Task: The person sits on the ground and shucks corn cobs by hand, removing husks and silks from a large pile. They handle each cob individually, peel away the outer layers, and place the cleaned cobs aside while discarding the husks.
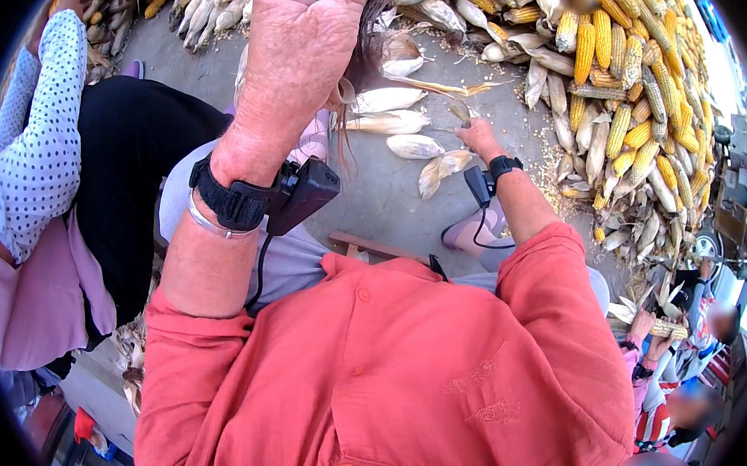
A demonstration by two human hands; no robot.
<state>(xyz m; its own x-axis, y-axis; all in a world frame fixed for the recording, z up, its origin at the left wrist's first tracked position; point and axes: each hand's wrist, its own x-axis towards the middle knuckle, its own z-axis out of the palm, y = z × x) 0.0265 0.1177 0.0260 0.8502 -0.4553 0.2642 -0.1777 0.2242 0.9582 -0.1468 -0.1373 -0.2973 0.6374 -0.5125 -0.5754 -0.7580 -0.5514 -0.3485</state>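
My left hand (301,52) is raised close to the camera at the top, gripping the husk end of a corn ear; dry husk and dark corn silk (368,44) hang beside it, and the ear is mostly hidden. Lower and to the right, my right hand (479,136) reaches over the concrete floor, fingers bent near a small dull piece (460,112) that I cannot identify; whether it is held is unclear. Between the hands lie several husked-over corn ears (388,121) and a dry husk strip (449,86). Both wrists carry black straps with small devices.
A big heap of yellow corn cobs (650,90) rises at the right, with more unhusked ears (214,7) along the top. Loose kernels dot the floor (376,194). A person in a dotted sleeve (49,126) sits close at left; other people work at far right, one holding a cob (665,329).
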